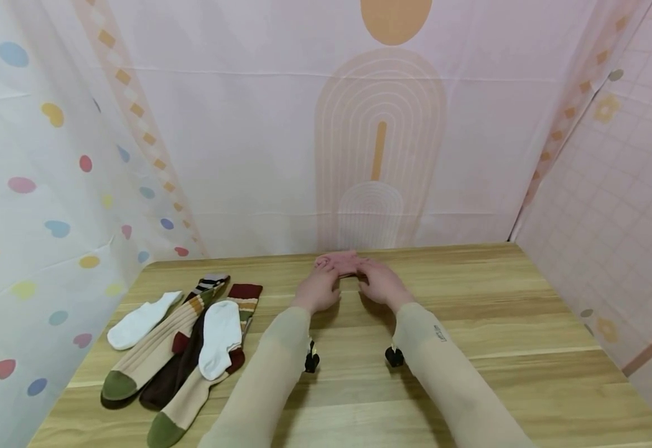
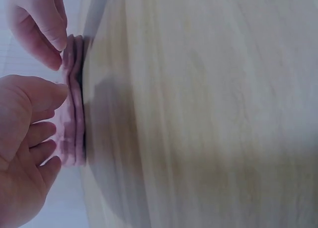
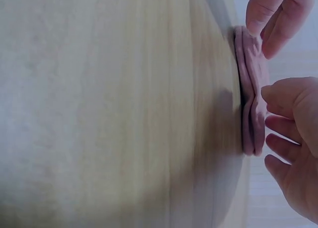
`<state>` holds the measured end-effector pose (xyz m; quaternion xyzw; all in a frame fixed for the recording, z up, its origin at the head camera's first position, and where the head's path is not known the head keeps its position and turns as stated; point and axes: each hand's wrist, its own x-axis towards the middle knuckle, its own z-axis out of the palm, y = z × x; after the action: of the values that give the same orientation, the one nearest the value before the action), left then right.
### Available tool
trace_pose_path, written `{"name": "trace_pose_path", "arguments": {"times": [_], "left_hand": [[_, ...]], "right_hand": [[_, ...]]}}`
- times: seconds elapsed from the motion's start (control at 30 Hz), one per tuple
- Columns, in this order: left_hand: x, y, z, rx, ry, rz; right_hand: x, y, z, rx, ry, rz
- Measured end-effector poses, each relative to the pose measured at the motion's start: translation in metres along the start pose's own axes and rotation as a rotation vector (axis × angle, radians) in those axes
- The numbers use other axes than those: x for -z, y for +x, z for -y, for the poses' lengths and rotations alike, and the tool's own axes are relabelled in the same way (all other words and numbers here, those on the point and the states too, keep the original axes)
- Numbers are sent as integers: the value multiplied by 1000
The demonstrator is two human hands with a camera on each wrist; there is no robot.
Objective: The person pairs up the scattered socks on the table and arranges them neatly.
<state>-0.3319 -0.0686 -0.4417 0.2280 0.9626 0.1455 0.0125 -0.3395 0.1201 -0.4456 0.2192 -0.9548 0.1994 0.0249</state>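
Observation:
A folded pink bundle of fabric (image 1: 341,262), probably socks, lies flat at the far edge of the table. Its stacked layers show from the side in both wrist views. My left hand (image 1: 318,290) rests its fingertips on the left part of the bundle, fingers loosely bent. On the right part lie the fingertips of my right hand (image 1: 383,283), likewise relaxed. Neither hand grips the fabric. In the left wrist view the thumb of the left hand (image 2: 25,138) is right at the near folds; in the right wrist view the right hand (image 3: 293,133) mirrors it.
Left on the wooden table (image 1: 471,373) lies a loose pile: a white sock (image 1: 142,322), another white sock (image 1: 219,339), and long beige socks with olive toes (image 1: 160,348), dark brown and striped ones among them. Printed curtains (image 1: 247,155) stand behind and at both sides.

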Motion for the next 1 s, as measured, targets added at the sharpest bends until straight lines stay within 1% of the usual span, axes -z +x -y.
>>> {"name": "trace_pose_path", "arguments": {"times": [0.13,0.2,0.4,0.6,0.83,1.0], "left_hand": [[4,-4,-2,-24,-23,-47],[6,-6,-4,-25,-36,-61],[11,-13,-10,-39,-39,-86],[12,-17,-12,-41,-52,-108],[14,-28,-4,-27,-133,-97],[18,-36,6,-4,-158,-89]], "right_hand": [[0,-4,-1,4,42,-62],[0,-6,-1,-6,58,-80],[1,-10,1,-22,96,-103],[2,-14,6,-29,140,-116],[0,-21,7,-53,220,-134],[-2,-25,9,-72,274,-146]]}}
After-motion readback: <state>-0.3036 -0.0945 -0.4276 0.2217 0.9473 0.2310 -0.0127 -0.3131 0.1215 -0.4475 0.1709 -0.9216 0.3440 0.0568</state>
